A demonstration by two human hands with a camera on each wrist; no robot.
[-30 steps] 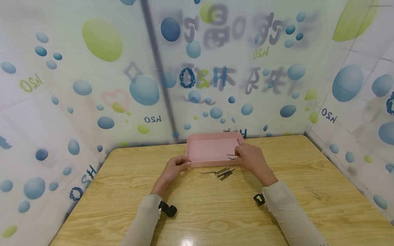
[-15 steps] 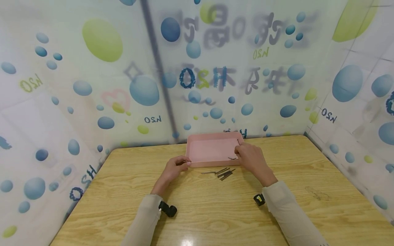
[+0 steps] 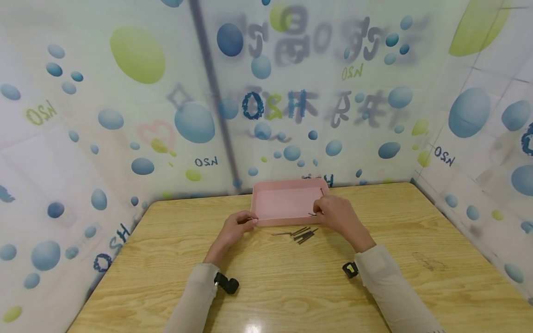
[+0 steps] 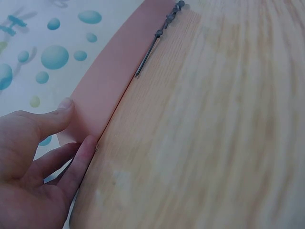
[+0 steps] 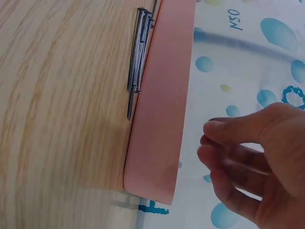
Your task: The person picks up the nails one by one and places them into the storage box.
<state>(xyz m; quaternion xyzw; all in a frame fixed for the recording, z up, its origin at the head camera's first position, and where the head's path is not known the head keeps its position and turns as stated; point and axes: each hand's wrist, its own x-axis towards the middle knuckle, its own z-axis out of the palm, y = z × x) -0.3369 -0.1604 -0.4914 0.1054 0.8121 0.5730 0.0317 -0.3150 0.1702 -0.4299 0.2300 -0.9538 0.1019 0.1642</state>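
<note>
At the front left corner of the pink tray (image 3: 287, 221), my left hand (image 3: 236, 228) grips the wall, with the thumb (image 4: 66, 105) at the upper edge and a fingertip at the bottom edge. My right hand (image 3: 338, 213) is over the tray's right end, fingers curled and thumb close to the index finger. No nail shows between these fingertips in the right wrist view, though a thin one could be hidden. A few dark nails (image 3: 312, 214) lie in the tray near the right hand, and another nail (image 3: 322, 191) is by its right wall.
Several loose nails (image 3: 305, 236) lie on the wooden table (image 3: 283, 282) along the tray's front side, one apart to their left. A printed curtain (image 3: 291, 138) hangs directly behind the tray. Pencil-like marks (image 3: 429, 262) show on the tabletop at right.
One second ago a nail stuck out leftward from my right fingertips; it no longer shows there. The right hand has since shifted slightly left. My left hand has stayed at the tray corner.
</note>
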